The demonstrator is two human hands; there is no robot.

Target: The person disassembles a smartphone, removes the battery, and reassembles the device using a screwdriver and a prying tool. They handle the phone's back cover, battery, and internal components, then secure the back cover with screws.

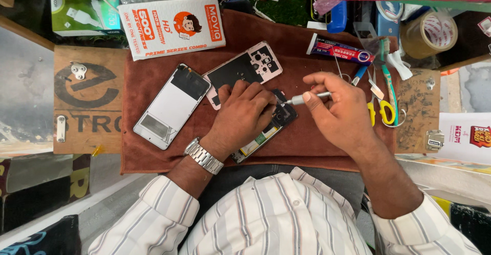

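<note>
A brown cloth (pixel 307 142) covers the middle of a wooden bench (pixel 87 132), under a red strip along the far edge. The left hand (pixel 240 117) presses flat on an opened phone (pixel 266 132) near the middle of the cloth, fingers spread over its upper part, gripping nothing else. The right hand (pixel 340 112) is closed around a screwdriver (pixel 302 99), pinched between thumb and fingers, its tip touching the phone's camera end.

Just left of the phone lies a pink back frame (pixel 250 66), and beside that a white screen panel (pixel 171 107), face down, toward the cloth's left edge. A white card box (pixel 171 27) lies at the cloth's far left corner; its contents are hidden. A glue tube (pixel 340 50) rests near the far right corner, with yellow scissors (pixel 381 109) and a toothbrush (pixel 388 76) at the right edge. A tape roll (pixel 429 32) stands beyond them. A green box (pixel 84 12) sits at the bench's far left, closed.
</note>
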